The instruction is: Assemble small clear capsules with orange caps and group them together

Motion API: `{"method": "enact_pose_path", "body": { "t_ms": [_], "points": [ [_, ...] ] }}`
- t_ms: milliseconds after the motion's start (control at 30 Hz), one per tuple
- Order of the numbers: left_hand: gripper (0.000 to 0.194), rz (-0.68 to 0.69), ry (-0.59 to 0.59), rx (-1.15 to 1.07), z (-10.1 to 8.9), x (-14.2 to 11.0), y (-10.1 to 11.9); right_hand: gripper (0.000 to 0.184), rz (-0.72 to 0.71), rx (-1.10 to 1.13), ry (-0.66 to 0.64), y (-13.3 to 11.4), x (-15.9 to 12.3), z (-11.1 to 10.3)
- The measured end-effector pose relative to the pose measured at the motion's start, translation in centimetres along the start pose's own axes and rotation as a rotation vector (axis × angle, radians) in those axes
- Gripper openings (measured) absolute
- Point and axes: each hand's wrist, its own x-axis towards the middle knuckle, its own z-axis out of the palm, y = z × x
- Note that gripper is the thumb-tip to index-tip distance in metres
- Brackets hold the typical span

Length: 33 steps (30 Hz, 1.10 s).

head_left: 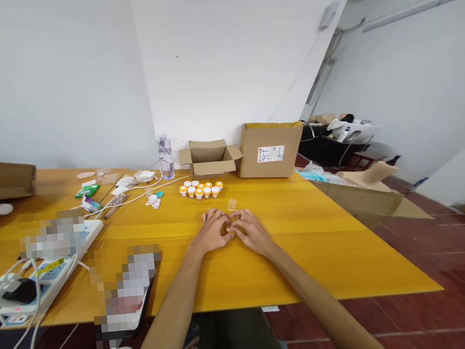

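My left hand (212,232) and my right hand (253,233) meet over the middle of the table, fingers curled in and fingertips close together. Whatever they hold between them is small and mostly covered by the fingers, so I cannot make out its kind. Just beyond the fingertips stands a small clear plastic piece (232,203). Farther back, several orange-and-white capped pieces (199,191) are grouped upright in rows. Left of that group lies a little pile of white flat pieces (153,202), with a teal ring (159,194) beside it.
An open cardboard box (214,168) and a larger closed carton (251,159) stand at the wall, beside a water bottle (165,158). On the left are a power strip (52,268), white cables and a phone (145,298). Another open carton (354,198) sits off the right edge.
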Motion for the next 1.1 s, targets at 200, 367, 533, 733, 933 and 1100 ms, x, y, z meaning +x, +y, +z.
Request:
{"method": "enact_pose_path", "body": {
  "t_ms": [200,367,533,733,933,1100],
  "points": [
    [0.008,0.013,0.015,0.005,0.20,-0.04,-0.19,0.018,0.011,-0.025,0.010,-0.07,-0.06,0.07],
    [0.009,0.022,0.022,0.006,0.24,-0.05,-0.20,0.020,0.006,-0.046,0.005,-0.07,-0.05,0.09],
    [0.012,0.013,0.012,0.006,0.13,-0.12,-0.06,0.020,0.011,-0.070,-0.005,0.03,-0.11,0.23],
    [0.011,0.017,0.007,0.005,0.06,-0.10,-0.09,0.018,-0.005,-0.082,0.000,0.02,-0.07,0.22],
    [0.011,0.016,0.010,0.010,0.16,-0.06,-0.22,0.018,-0.011,-0.066,-0.008,-0.10,0.06,-0.09],
    [0.009,0.031,0.012,0.015,0.25,-0.08,-0.34,0.020,-0.014,-0.030,-0.038,-0.20,0.23,-0.26]
  ]
}}
